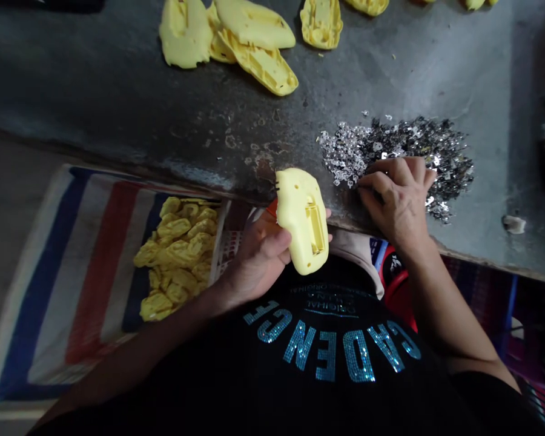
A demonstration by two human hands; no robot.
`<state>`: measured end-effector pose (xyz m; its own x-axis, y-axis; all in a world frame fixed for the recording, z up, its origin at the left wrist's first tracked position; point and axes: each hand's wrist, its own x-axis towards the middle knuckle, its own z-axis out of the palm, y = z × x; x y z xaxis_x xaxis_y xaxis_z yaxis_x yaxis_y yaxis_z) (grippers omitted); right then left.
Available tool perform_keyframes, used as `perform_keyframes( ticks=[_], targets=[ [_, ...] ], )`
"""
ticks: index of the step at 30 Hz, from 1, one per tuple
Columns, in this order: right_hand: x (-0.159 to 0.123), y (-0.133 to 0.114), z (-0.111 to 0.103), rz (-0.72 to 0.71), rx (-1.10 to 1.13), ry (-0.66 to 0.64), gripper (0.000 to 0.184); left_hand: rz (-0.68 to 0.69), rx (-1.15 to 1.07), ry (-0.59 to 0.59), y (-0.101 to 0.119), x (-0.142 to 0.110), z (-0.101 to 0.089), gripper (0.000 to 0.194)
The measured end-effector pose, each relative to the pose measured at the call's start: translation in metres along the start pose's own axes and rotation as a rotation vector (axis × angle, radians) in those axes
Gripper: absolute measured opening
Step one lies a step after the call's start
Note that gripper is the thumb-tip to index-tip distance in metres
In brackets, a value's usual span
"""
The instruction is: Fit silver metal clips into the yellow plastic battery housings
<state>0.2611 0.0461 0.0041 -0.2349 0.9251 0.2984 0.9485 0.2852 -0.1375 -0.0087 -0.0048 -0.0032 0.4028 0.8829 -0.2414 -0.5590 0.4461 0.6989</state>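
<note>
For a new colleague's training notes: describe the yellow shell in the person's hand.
Find the dark workbench's front edge. There, the left hand grips a pale yellow molded plastic shell; unlike the shells lying on the bench or heaped on the striped cloth, it alone is held up.

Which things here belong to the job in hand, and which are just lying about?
In use: left hand, its yellow plastic shell; right hand, silvery metal pieces.
Lying about: yellow shells on the bench; yellow parts on a striped cloth.
</note>
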Motion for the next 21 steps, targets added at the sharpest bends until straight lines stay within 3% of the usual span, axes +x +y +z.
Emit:
perform_keyframes(
  ticks=[7,16,21],
  targets=[
    [-0.002,0.003,-0.015,-0.024,0.012,-0.086,0.020,-0.004,0.002,-0.020,-0.001,0.001,-0.002,0.066],
    [0.013,-0.001,0.006,-0.088,-0.010,-0.077,0.019,0.021,0.020,-0.032,-0.001,-0.004,-0.003,0.057],
    [0.017,0.000,-0.003,-0.101,-0.027,-0.089,0.016,0.040,0.037,-0.007,-0.002,-0.005,-0.004,0.061]
  ],
)
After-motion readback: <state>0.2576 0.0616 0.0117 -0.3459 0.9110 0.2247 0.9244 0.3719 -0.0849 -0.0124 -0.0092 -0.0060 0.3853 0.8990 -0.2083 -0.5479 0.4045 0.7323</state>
